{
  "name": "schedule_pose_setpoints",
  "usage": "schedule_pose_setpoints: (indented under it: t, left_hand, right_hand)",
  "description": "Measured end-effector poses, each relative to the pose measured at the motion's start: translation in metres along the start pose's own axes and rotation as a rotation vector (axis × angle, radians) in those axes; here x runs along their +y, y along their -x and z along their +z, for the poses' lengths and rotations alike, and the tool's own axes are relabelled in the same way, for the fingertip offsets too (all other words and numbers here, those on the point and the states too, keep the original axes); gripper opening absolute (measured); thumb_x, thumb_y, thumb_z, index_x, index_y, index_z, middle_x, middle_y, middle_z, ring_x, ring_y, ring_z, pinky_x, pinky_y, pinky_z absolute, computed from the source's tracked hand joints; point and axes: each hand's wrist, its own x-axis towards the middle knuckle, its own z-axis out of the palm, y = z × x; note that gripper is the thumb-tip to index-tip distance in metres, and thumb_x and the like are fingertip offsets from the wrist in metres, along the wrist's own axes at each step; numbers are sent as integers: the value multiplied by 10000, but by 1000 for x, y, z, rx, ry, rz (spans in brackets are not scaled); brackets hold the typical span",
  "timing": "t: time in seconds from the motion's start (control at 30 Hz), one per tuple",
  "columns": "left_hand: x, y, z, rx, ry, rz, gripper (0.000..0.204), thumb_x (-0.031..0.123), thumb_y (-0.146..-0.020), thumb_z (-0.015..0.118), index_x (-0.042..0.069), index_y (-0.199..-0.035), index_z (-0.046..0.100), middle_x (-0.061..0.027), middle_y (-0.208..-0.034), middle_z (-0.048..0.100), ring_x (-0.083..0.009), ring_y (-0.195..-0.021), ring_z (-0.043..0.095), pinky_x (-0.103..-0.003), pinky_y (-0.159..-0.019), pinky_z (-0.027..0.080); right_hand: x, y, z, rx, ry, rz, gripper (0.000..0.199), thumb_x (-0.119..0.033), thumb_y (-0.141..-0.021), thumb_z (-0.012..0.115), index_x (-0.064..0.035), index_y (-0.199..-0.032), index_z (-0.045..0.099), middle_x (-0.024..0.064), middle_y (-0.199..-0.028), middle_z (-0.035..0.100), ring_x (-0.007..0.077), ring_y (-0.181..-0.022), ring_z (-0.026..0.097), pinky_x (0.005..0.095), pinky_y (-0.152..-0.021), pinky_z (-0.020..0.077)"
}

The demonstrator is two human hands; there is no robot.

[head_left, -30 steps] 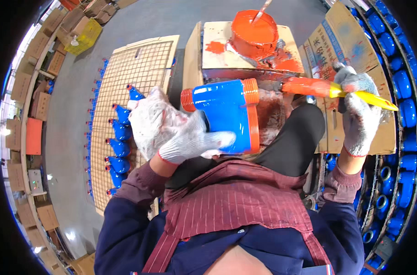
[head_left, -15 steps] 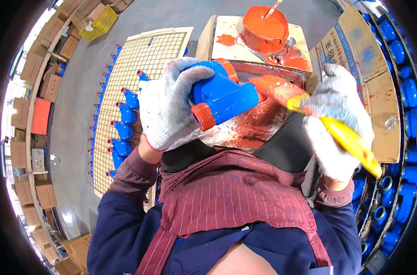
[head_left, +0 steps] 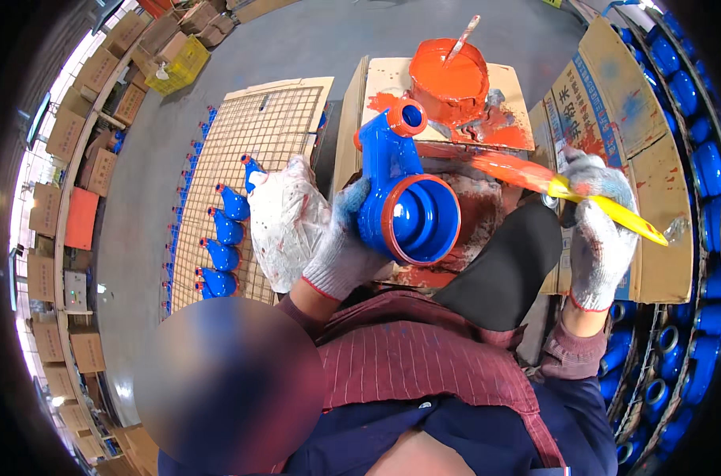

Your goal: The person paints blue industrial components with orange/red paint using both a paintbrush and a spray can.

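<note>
My left hand (head_left: pixel 346 250), in a white knit glove, is closed around the side of a blue metal pipe fitting (head_left: pixel 390 178). Its wide round mouth faces up toward me, rimmed in orange-red. A smaller port, also orange-red, sits at its far end. My gloved right hand (head_left: pixel 602 222) grips a paintbrush (head_left: pixel 644 228) by its yellow handle. The red-coated bristles point left, beside the fitting and apart from it. Beyond the fitting, a paint-crusted bucket (head_left: pixel 448 95) of orange-red paint stands on a cardboard-topped box (head_left: pixel 380 75), with a stick leaning in it.
Several blue fittings (head_left: pixel 224 255) line a wire-mesh rack (head_left: pixel 273 119) at the left, near a crumpled white cloth (head_left: pixel 285 226). A paint-stained cardboard sheet (head_left: pixel 654 182) stands at right, before shelves of blue parts (head_left: pixel 708 166). Far left are shelved cartons (head_left: pixel 61 136) and a yellow crate (head_left: pixel 178 67).
My left hand has turned the fitting so its wide mouth faces me and its small port points away. The brush has drawn back to the right, off the fitting.
</note>
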Motion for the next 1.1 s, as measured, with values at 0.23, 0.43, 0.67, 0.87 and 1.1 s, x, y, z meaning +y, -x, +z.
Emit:
schedule_pose_setpoints:
  t: [0.23,0.43,0.67,0.87,1.1]
  left_hand:
    - [-1,-15,-6,72,259,-128,416,278,-916,546,50,-1257,471,-94,-1208,581,-203,-1086,589,-376,-903,518]
    - [8,-32,-16,-28,332,-114,514,444,-940,450,77,-1300,433,-98,-1278,534,-220,-1149,551,-403,-977,470]
    - [-3,-49,-41,131,172,176,514,339,-887,592,82,-1295,415,-102,-1273,508,-214,-1131,543,-373,-951,477]
    - [5,-51,-53,22,78,341,573,539,-922,441,128,-1321,439,-70,-1269,523,-225,-1156,526,-420,-1014,417]
    - [46,-29,-48,373,-600,382,466,380,-889,538,69,-1232,485,-99,-1208,556,-214,-1097,556,-383,-938,461]
  right_hand:
    - [-7,-22,29,-224,-42,-35,298,-231,-769,686,1,-948,634,145,-1046,608,242,-969,569,296,-766,447]
    - [-16,-5,52,-41,-132,251,212,-146,-821,640,15,-958,625,98,-985,611,150,-799,562,239,-681,437]
    - [-24,35,95,-66,60,-63,231,-204,-874,586,3,-973,568,135,-908,597,304,-1017,541,440,-947,373]
    - [-48,11,124,-289,204,-173,191,-130,-857,573,15,-982,571,148,-925,623,292,-864,582,461,-945,386]
    - [-62,-30,150,37,-97,34,189,-67,-848,642,28,-1009,616,94,-881,635,127,-678,590,256,-650,464]
